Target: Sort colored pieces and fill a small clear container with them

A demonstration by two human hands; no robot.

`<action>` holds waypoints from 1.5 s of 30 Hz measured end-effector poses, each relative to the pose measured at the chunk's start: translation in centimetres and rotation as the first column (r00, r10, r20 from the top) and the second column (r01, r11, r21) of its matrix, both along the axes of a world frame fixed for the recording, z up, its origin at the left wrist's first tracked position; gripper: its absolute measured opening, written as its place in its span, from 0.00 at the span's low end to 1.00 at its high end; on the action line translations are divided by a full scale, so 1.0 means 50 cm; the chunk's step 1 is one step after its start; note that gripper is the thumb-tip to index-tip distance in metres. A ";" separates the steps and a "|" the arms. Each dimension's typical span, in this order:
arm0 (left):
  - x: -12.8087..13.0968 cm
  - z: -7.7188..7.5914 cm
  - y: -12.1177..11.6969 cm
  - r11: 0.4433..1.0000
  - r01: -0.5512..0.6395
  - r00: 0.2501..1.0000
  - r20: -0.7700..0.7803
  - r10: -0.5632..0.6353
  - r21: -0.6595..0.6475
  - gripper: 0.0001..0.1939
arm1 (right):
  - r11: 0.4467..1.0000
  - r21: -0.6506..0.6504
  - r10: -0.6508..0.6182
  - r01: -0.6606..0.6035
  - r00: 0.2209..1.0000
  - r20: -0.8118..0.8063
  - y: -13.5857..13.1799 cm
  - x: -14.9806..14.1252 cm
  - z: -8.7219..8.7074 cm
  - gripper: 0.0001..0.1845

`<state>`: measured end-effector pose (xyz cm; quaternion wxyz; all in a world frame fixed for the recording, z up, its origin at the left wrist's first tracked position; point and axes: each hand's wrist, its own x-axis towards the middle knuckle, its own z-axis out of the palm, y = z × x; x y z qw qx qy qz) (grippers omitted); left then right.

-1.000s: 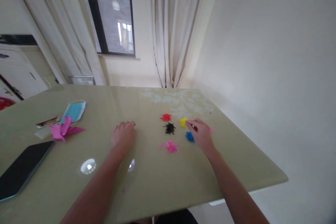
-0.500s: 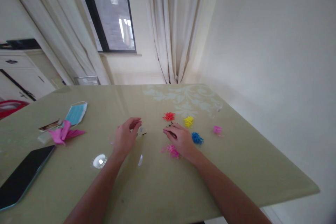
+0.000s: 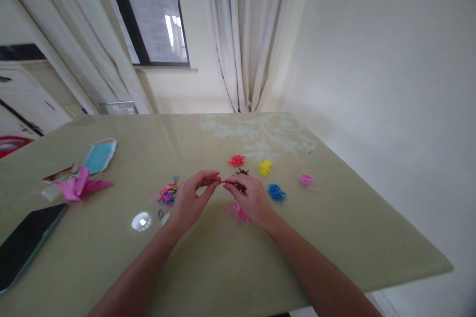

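Note:
My left hand (image 3: 191,203) and my right hand (image 3: 255,200) meet over the middle of the table, fingertips almost touching. Both pinch a tiny red-orange rubber band (image 3: 222,182) between them. Left of my left hand, partly covered by it, lies a mixed-colour pile of small rubber bands (image 3: 167,194). Sorted piles surround my right hand: red bands (image 3: 236,160), black bands (image 3: 242,172), yellow bands (image 3: 265,168), blue bands (image 3: 276,192) and pink bands (image 3: 240,212). The right hand partly hides the pink and black piles.
On the left are a phone (image 3: 31,240), a pink folded-paper bird (image 3: 82,185) and a blue face mask (image 3: 99,156). A shiny round reflection (image 3: 141,221) shows on the table (image 3: 230,267). A small pink object (image 3: 307,180) lies at the right, near a wall (image 3: 390,84).
My left hand has moved right, away from the mixed pile, which now shows. My right hand has shifted slightly left, and the two hands have come together on a red-orange rubber band.

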<state>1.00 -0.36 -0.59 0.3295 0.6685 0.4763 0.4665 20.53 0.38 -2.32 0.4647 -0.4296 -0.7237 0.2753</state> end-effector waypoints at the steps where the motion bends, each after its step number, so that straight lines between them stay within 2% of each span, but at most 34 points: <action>1: 0.001 0.001 -0.001 1.000 -0.004 1.000 0.002 0.004 0.006 0.14 | 1.000 0.010 -0.002 0.002 1.000 0.003 0.000 -0.001 -0.001 0.11; 8: 0.004 0.007 0.001 0.997 -0.039 0.999 -0.004 0.039 0.067 0.12 | 1.000 0.004 -0.020 0.020 0.999 0.049 0.005 -0.001 -0.014 0.08; 12: -0.016 0.004 0.012 0.989 -0.053 0.988 -0.135 0.072 0.141 0.11 | 0.997 -0.076 -0.028 0.028 1.000 0.006 0.006 0.004 -0.010 0.08; 14: -0.035 -0.002 0.020 0.987 -0.077 0.943 -0.311 0.118 0.139 0.12 | 0.990 -0.142 -0.020 0.014 0.999 -0.044 0.005 0.005 -0.004 0.10; 17: -0.061 -0.015 0.031 0.981 -0.175 0.781 -0.596 0.187 0.079 0.16 | 0.974 -0.225 0.005 -0.036 0.991 -0.137 0.002 0.006 0.006 0.12; 19: -0.068 -0.019 0.034 0.974 -0.217 0.708 -0.675 0.207 0.071 0.19 | 0.965 -0.256 0.019 -0.065 0.984 -0.177 0.000 0.006 0.010 0.14; 20: -0.066 -0.019 0.033 0.974 -0.206 0.716 -0.665 0.213 0.090 0.19 | 0.961 -0.267 0.026 -0.076 0.982 -0.187 -0.001 0.006 0.012 0.14; 22: -0.055 -0.013 0.029 0.983 -0.119 0.819 -0.547 0.176 0.137 0.17 | 0.954 -0.284 0.042 -0.096 0.981 -0.189 -0.004 0.006 0.014 0.14; 24: -0.037 -0.002 0.020 0.988 0.032 0.934 -0.355 0.025 0.152 0.14 | 0.952 -0.288 0.062 -0.107 0.985 -0.160 -0.007 0.006 0.017 0.14; 26: -0.021 0.009 0.011 0.977 0.165 0.971 -0.198 -0.137 0.133 0.11 | 0.955 -0.276 0.077 -0.108 0.990 -0.121 -0.011 0.005 0.020 0.13; 28: -0.011 0.015 0.004 0.971 0.209 0.973 -0.120 -0.196 0.117 0.09 | 0.962 -0.252 0.091 -0.111 0.992 -0.090 -0.015 0.004 0.023 0.13; 32: -0.007 0.014 0.004 0.990 0.134 0.991 -0.027 -0.133 0.039 0.08 | 0.973 -0.200 0.103 -0.117 0.991 -0.082 -0.022 -0.001 0.027 0.11; 34: -0.006 0.011 0.006 0.992 0.123 0.990 0.081 -0.119 -0.037 0.09 | 0.977 -0.179 0.095 -0.112 0.990 -0.101 -0.024 -0.004 0.029 0.10; 39: 0.008 0.011 0.003 0.966 0.184 0.915 0.391 -0.101 -0.180 0.16 | 0.983 -0.159 0.062 -0.089 0.984 -0.169 -0.025 -0.004 0.035 0.08; 45: 0.019 0.007 -0.010 0.944 0.222 0.863 0.499 -0.076 -0.242 0.17 | 0.972 -0.202 0.076 -0.121 0.973 -0.216 -0.028 -0.002 0.039 0.08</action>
